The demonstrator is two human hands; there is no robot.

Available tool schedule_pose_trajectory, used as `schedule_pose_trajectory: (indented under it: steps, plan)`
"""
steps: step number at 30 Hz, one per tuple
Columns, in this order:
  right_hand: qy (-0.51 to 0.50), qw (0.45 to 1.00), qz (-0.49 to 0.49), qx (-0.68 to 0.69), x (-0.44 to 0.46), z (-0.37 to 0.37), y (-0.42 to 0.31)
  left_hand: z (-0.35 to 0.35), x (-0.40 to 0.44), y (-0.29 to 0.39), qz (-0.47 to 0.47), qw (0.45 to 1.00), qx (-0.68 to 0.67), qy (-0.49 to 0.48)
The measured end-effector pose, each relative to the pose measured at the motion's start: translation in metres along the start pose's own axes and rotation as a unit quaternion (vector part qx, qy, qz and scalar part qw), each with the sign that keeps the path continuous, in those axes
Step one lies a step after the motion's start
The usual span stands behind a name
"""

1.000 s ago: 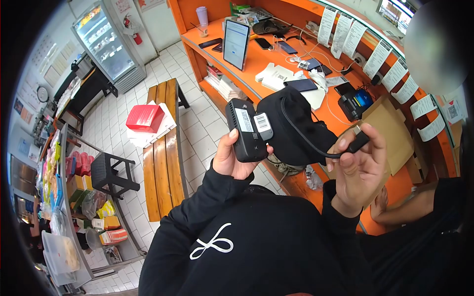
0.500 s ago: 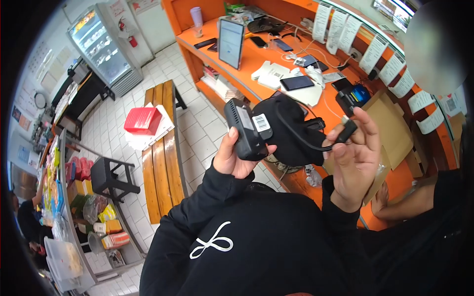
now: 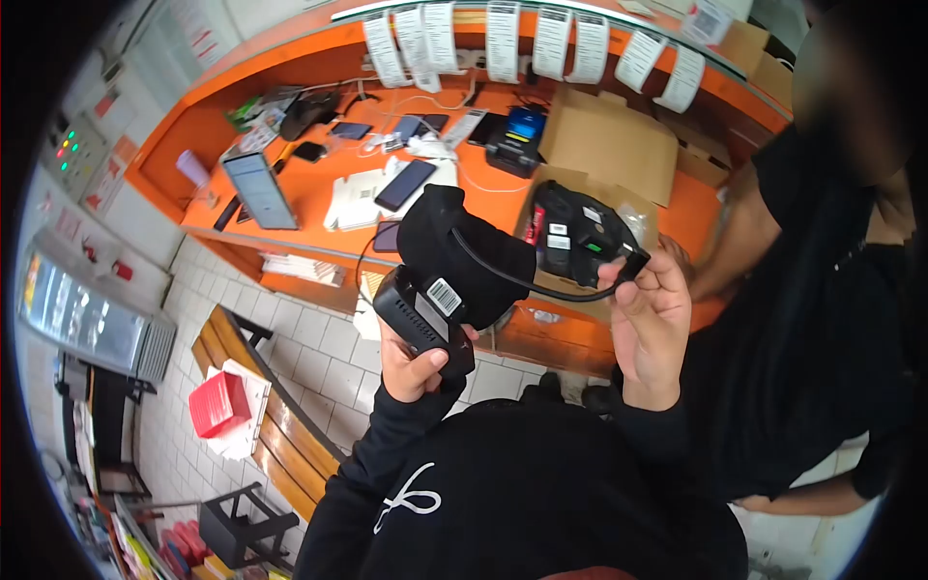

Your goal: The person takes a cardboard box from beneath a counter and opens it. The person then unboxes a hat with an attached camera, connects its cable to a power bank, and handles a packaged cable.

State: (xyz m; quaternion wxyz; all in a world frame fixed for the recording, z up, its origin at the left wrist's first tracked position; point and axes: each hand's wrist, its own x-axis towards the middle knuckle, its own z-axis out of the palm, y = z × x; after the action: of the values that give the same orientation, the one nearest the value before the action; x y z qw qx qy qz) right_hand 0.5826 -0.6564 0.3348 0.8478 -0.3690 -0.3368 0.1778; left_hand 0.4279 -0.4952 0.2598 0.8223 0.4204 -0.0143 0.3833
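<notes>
My left hand [image 3: 414,365] is closed around a black boxy device [image 3: 414,311] with vent slots. A white barcode label [image 3: 444,297] shows beside the slots. Against the device hangs a black cloth cap [image 3: 454,246]; how the two are joined is hidden. From the cap a thick black cable [image 3: 541,290] bends across to the right. My right hand [image 3: 650,324] pinches the black cable plug [image 3: 633,261] at its end between thumb and fingers, with the plug pointing up.
An orange desk [image 3: 319,145] holds a tablet [image 3: 259,188], a phone [image 3: 405,185] and a card terminal [image 3: 517,140]. Black gear [image 3: 585,232] lies in an open cardboard box [image 3: 609,145]. Another person [image 3: 802,290] stands close at right. A wooden bench [image 3: 280,435] is at left.
My view has swung right, bringing the open box with the black gear into sight. The device and cap are tilted differently; both hands keep their hold.
</notes>
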Motion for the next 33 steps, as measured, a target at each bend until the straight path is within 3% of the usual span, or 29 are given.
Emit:
schedule_pose_trajectory:
  steps: [3,4,6,7,10,11,13,14,17,19,22,26,30,32,33]
  plan:
    - [-0.023,0.999,0.005,-0.045,-0.016,-0.011,-0.018,0.004,0.005,-0.012,-0.054,0.998,-0.021,-0.019]
    - [-0.037,0.986,-0.005,-0.165,-0.021,-0.008,-0.025,0.006,0.006,-0.016,-0.062,0.997,-0.026,-0.025]
    - [-0.118,0.975,-0.041,-0.185,-0.029,0.007,-0.029,0.012,0.007,-0.023,-0.074,0.996,0.012,-0.040]
    - [-0.219,0.916,-0.113,-0.317,-0.027,0.004,-0.035,0.013,0.006,-0.027,-0.074,0.996,0.007,-0.048]
    - [-0.243,0.866,-0.198,-0.391,-0.030,0.013,-0.032,0.024,0.002,-0.031,-0.029,0.997,0.037,-0.061]
    - [-0.247,0.867,-0.201,-0.384,-0.030,0.010,-0.032,0.025,0.001,-0.028,-0.028,0.994,0.058,-0.092]
    - [-0.153,0.883,-0.207,-0.393,-0.031,0.001,-0.032,0.036,0.000,-0.021,-0.014,0.985,0.093,-0.146]
    - [-0.128,0.922,-0.138,-0.337,-0.033,-0.002,-0.033,0.044,0.000,-0.025,0.038,0.986,0.070,-0.147]
    - [-0.102,0.950,-0.161,-0.249,-0.029,-0.017,-0.026,0.067,-0.007,-0.031,0.063,0.978,0.114,-0.165]
    - [-0.101,0.953,-0.157,-0.237,-0.027,-0.028,-0.023,0.075,-0.007,-0.032,0.097,0.936,0.244,-0.235]
    - [-0.081,0.965,-0.133,-0.210,-0.029,-0.044,-0.022,0.090,-0.016,-0.038,0.079,0.896,0.313,-0.305]
    - [-0.063,0.970,-0.141,-0.187,-0.036,-0.058,-0.027,0.097,-0.020,-0.048,0.095,0.889,0.314,-0.320]
    - [-0.010,0.993,-0.079,-0.092,-0.043,-0.079,-0.034,0.115,-0.019,-0.046,0.127,0.863,0.359,-0.332]
    - [0.052,0.998,-0.023,-0.036,-0.046,-0.084,-0.038,0.136,-0.014,-0.027,0.121,0.754,0.511,-0.395]
    - [0.051,0.998,-0.023,-0.039,-0.048,-0.088,-0.037,0.145,-0.012,-0.023,0.130,0.724,0.546,-0.402]
